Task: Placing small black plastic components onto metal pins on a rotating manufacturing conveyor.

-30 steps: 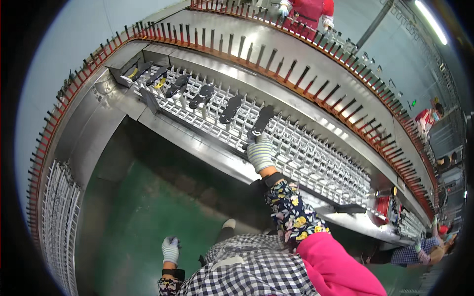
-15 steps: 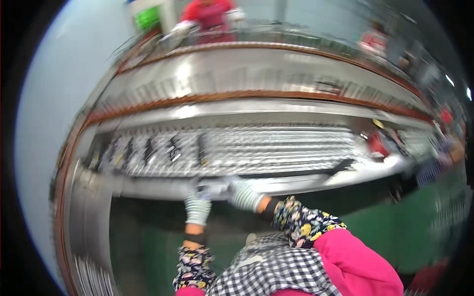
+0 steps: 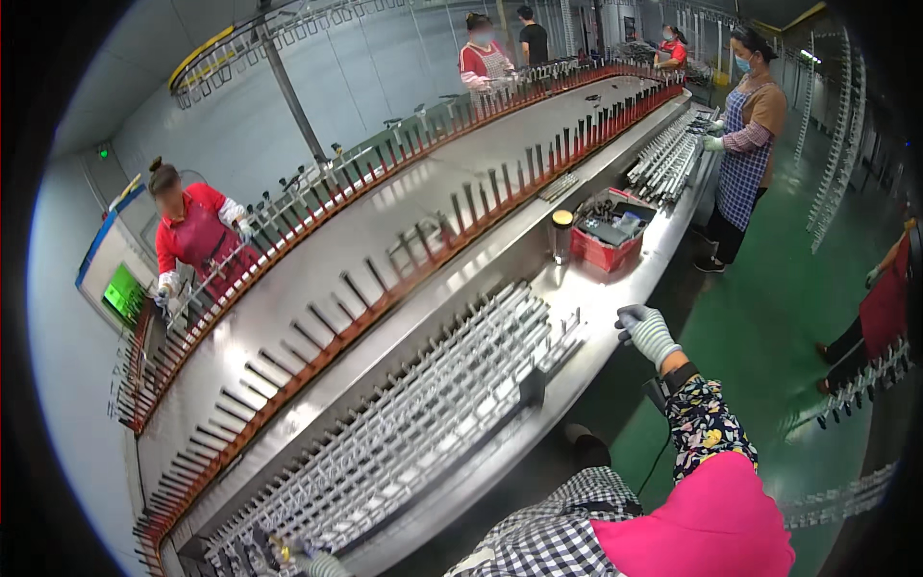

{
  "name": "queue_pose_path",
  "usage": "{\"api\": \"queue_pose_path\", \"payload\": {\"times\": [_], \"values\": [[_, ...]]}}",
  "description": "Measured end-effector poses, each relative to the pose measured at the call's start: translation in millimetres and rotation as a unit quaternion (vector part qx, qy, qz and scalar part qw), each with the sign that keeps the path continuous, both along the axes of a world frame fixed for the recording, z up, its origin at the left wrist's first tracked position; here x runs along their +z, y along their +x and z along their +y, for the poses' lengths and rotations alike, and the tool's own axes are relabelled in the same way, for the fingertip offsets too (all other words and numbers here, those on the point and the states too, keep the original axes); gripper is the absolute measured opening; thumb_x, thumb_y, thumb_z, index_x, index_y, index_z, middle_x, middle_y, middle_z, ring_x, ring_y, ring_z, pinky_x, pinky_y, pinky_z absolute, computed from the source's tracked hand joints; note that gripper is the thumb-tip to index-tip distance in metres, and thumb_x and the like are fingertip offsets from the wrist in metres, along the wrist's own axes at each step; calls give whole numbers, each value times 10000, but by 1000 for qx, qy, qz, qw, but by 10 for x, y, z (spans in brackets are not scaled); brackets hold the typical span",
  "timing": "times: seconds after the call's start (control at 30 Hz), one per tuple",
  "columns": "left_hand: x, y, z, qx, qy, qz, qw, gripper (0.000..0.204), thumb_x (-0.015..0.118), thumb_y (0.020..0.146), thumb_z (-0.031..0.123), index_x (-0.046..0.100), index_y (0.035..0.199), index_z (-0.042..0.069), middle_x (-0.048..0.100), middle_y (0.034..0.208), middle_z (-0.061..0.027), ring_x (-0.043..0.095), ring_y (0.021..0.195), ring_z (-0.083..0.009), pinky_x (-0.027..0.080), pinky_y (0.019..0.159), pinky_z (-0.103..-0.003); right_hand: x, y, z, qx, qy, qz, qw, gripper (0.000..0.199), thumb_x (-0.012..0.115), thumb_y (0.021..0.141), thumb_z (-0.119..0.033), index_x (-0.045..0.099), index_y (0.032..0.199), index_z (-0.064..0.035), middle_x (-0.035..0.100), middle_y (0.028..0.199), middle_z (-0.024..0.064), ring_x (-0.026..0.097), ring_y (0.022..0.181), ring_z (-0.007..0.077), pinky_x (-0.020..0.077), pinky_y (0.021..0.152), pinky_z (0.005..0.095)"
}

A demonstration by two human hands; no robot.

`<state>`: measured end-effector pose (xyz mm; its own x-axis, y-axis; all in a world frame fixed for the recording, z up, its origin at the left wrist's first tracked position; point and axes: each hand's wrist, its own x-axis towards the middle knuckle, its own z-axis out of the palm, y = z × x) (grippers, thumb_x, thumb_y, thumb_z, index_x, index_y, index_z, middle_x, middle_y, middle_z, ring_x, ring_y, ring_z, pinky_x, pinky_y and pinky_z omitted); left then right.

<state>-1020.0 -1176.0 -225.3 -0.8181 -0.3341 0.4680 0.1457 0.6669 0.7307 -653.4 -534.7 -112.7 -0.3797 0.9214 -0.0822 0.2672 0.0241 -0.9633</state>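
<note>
My left hand [image 3: 322, 564], in a striped glove, shows only partly at the lower edge. It is by the near-left end of a stack of silver metal racks with short prongs [image 3: 413, 423]; its fingers are too obscured to read. Small dark and yellowish pieces lie among the prongs there. My right hand [image 3: 651, 335], in a striped glove with grey fingertips, is above the bench edge, right of the stack. Its fingers are curled, and whatever they may hold is hidden. Nearest to it is a red basket [image 3: 606, 252] of dark parts.
A yellow-topped container [image 3: 561, 236] stands beside the basket. Beyond the metal bench [image 3: 577, 370] runs a curved line of upright dark posts [image 3: 461, 213]. A co-worker [image 3: 750, 144] handles more racks at far right; others stand across the line. Hanging racks [image 3: 836, 154] are at right.
My view has swung right and lifted, and is sharper. Both hands were together at the bench's front edge; now they are far apart, the right out by the basket, the left by the racks.
</note>
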Motion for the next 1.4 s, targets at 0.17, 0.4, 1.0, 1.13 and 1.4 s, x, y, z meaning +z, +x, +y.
{"api": "queue_pose_path", "payload": {"times": [0.17, 0.4, 1.0, 1.13, 1.4], "values": [[232, 306, 306, 43, 52, -155, 986, 465, 500, 894, 267, 392, 1265, 9, 546, 1046, -191, 536, 864, -264, 458, 686, -408, -61, -354, 1338, 29, -16, 46, 998, 271, 493, 873, -145, 539, 1093, 6, 625, 846, 99, 591, 617, 149, 488, 528, 264], [126, 1054, 1150, -4, 325, -170, 930, 363, 538, 878, 196, 460, 1200, 49, 590, 913, -88, 515, 716, -152, 423, 575, -250, 219, -689, 3064, 115, 117, -27, 986, 273, 532, 842, -126, 562, 1069, 22, 638, 845, 116, 591, 660, 130, 489, 570, 265], [1017, 2612, 2270, 277, 273, -319, 864, 264, 527, 846, 223, 542, 1051, 56, 585, 829, -76, 555, 749, -199, 462, 657, -356, -95, -2350, 7240, 19, 550, -482, 681, 270, 541, 743, -227, 623, 928, -49, 624, 833, 204, 618, 792, 336, 482, 682, 436], [1145, 4259, 1367, 261, 426, -291, 816, 294, 448, 890, 293, 532, 1069, 76, 582, 895, -72, 560, 779, -201, 475, 660, -358, 38, -3147, 6210, 156, 783, -536, 275, 271, 502, 825, -232, 614, 947, -17, 634, 848, 169, 606, 703, 294, 486, 628, 410], [611, 3768, 2543, 417, 309, -317, 794, 267, 486, 865, 164, 507, 1116, 74, 577, 819, -80, 572, 609, -218, 490, 475, -366, -21, -4748, 3166, -219, 945, -219, -105, 267, 437, 899, -217, 597, 966, -14, 609, 903, 135, 573, 762, 247, 470, 656, 365]]}}
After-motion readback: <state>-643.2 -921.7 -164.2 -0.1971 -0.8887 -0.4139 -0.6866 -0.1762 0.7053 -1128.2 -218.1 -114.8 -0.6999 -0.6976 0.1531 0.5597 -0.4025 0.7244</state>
